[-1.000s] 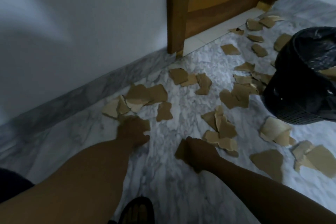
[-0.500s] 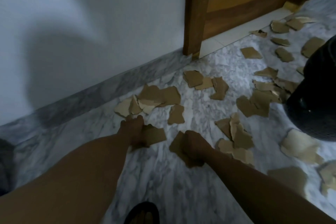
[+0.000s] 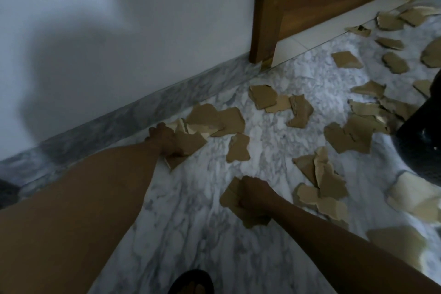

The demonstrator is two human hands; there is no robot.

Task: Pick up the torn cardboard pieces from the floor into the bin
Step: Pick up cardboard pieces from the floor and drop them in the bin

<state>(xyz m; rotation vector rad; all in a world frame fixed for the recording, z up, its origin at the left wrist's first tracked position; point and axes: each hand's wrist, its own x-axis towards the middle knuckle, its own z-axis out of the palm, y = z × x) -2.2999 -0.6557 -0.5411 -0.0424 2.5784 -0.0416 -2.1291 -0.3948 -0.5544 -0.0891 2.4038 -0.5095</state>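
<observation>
Floor (image 3: 195, 217): white marble, grey veining. Skirting (image 3: 114, 124): grey marbled. Cardboard pieces (image 3: 238, 148): tan-brown, some paler. Bin (image 3: 420, 145): black. Door frame (image 3: 265, 12): brown wood. Wall (image 3: 119, 19): white.

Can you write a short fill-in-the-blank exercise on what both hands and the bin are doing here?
1. The right hand is closed on a piece of ____.
2. The left hand grips pieces beside the ____ skirting at the wall's foot.
3. The black bin stands at the frame's ____ edge.

Missing words: cardboard; marble; right
</observation>
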